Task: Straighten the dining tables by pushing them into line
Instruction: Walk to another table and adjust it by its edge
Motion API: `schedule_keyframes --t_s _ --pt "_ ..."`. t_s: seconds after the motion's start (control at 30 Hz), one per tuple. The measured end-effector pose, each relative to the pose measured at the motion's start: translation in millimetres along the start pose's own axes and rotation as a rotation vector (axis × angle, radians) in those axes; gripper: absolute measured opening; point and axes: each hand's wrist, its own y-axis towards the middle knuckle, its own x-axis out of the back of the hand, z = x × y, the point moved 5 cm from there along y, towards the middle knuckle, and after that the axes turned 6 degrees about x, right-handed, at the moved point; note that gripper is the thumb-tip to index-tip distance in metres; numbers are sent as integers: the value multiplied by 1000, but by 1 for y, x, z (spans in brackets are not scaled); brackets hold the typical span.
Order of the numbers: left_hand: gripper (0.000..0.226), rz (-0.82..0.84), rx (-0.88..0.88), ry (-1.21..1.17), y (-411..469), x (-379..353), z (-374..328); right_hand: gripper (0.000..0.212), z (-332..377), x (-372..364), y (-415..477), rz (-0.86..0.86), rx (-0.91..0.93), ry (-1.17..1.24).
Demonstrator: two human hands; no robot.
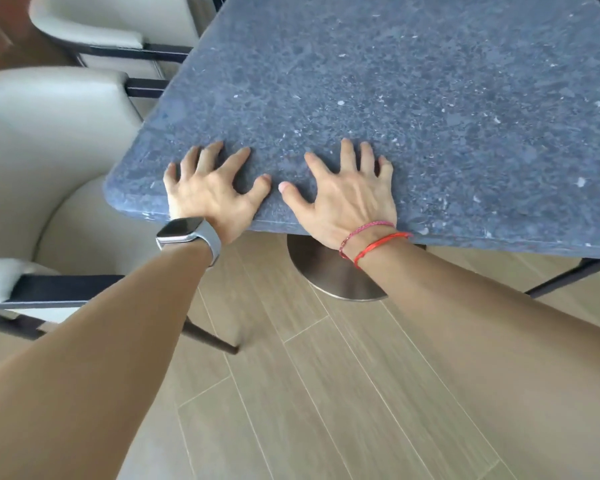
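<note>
The dark grey speckled stone dining table [413,98] fills the upper right, its near edge under both palms. The left hand [210,188] lies by the table's rounded corner, the right hand [352,199] just beside it; both are spread flat, fingers splayed, grasping nothing. Below the edge shows the table's round brushed-metal base [329,275] on pale wood-plank floor [326,393]. Cream upholstered chairs [49,140] stand left of the table.

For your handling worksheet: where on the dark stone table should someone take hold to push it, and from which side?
Take the table at its near edge, from the near side, as the left hand and right hand do, fingers spread flat. The slab offers no handle, only that thick rounded rim.
</note>
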Motion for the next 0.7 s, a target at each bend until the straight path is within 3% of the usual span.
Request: schedule_keyframes --t_s 0.7 --pt "68 -16 -49 7 5 -2 5 68 6 -1 1 -69 -37 -43"
